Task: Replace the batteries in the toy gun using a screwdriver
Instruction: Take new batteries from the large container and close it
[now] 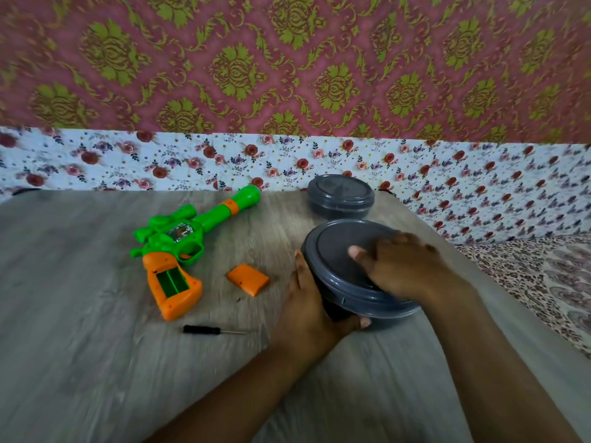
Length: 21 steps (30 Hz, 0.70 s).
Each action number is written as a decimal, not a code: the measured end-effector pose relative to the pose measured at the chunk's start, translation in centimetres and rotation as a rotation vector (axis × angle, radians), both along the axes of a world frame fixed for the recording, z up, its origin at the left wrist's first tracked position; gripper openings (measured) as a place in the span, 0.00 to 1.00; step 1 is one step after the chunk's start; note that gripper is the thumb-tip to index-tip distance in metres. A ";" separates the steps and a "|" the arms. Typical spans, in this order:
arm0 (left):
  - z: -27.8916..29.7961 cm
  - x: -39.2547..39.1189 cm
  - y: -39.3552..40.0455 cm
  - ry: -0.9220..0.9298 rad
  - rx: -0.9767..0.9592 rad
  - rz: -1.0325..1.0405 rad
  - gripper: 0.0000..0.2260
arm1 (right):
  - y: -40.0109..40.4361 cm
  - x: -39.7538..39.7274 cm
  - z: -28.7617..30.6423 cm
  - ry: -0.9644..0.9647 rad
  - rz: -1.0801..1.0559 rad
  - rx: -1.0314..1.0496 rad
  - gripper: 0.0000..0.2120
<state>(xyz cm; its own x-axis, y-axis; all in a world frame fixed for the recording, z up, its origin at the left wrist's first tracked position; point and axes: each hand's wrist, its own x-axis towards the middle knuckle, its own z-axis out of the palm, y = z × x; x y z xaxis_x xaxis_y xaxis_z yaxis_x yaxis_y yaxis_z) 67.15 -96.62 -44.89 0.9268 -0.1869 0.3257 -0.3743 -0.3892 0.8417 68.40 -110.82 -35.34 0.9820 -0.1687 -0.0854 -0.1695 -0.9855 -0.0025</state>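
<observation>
Motion blur softens the whole view, so fine detail is unreliable. Toy gun (pixel 188 238), green with an orange grip, lies flat on the wooden table (pixel 80 346), battery bay open and apparently empty. Its orange cover (pixel 248 279) rests just beside the grip; a tiny screw (pixel 237 299) lies near it, barely discernible. Screwdriver (pixel 212 330) lies apart, nearer the viewer. Left hand (pixel 307 311) cups the side of a grey lidded container (pixel 348 273); right hand (pixel 403 270) presses flat on its lid, fingers blurred. Contents hidden. Second grey container (pixel 340 195) stands behind, closed. No batteries visible
</observation>
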 end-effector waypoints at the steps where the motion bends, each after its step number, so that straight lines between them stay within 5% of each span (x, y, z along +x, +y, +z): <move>1: 0.0 0.0 0.0 0.002 -0.004 -0.005 0.58 | 0.5 -0.7 -0.2 0.013 0.112 0.049 0.38; 8: 0.0 -0.1 0.1 0.041 0.034 -0.006 0.60 | 1.4 -3.2 -1.2 0.031 0.333 0.025 0.50; 18: 0.6 -0.3 0.2 0.074 0.091 0.033 0.57 | 2.9 -4.3 -3.3 -0.220 0.382 -0.252 0.32; 21: 0.6 -0.3 0.2 0.076 0.104 0.052 0.55 | 2.9 -4.0 -3.9 -0.162 0.305 -0.275 0.30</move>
